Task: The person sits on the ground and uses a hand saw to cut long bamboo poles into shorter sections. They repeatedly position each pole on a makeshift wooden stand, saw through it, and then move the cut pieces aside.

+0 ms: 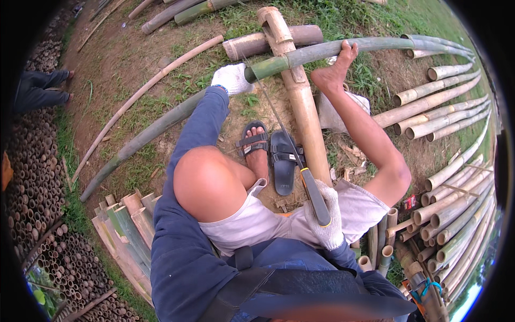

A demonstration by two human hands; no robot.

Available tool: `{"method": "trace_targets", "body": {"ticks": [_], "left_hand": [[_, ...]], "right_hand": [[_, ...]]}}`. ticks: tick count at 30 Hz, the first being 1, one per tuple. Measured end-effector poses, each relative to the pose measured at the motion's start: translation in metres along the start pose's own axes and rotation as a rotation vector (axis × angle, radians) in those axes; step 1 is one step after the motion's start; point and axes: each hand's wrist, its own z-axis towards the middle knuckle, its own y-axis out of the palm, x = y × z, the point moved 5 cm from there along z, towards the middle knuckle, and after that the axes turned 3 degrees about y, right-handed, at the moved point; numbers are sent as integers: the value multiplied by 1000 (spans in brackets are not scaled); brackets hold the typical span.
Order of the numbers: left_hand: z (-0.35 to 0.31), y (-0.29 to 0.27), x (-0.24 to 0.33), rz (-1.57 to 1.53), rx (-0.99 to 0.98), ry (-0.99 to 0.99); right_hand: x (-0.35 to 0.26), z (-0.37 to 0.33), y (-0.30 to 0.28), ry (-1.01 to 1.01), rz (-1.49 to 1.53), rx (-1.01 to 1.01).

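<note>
My left hand (pixel 232 79), in a white knit glove, is closed around a long green bamboo pole (pixel 161 122), close to a cut end. Just right of that glove, a second bamboo length (pixel 322 50) starts with a bright green end and runs to the far right. Whether the two lengths still join is hidden by the glove. My right hand (pixel 325 217), gloved too, grips the grey and yellow handle of a handsaw (pixel 315 196). Its thin blade slants up and left to the gap beside my left glove. My bare right foot (pixel 338 70) presses on the right-hand length.
A bamboo post (pixel 301 112) with a notched top and a crosspiece (pixel 249 46) supports the pole. An empty sandal (pixel 282 161) lies by my sandalled left foot. Bamboo poles (pixel 456 214) are stacked at right, cut bamboo pieces (pixel 37 166) at left. Another person's legs (pixel 40 91) stand far left.
</note>
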Motion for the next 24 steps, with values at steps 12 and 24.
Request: {"method": "trace_targets", "body": {"ticks": [12,24], "left_hand": [[-8,-5,6,-30,-13,-13],[-1,1,1,-34,-2,-24]], "right_hand": [[78,151,112,-13,195,43],[74,148,112,38,102,45]]}}
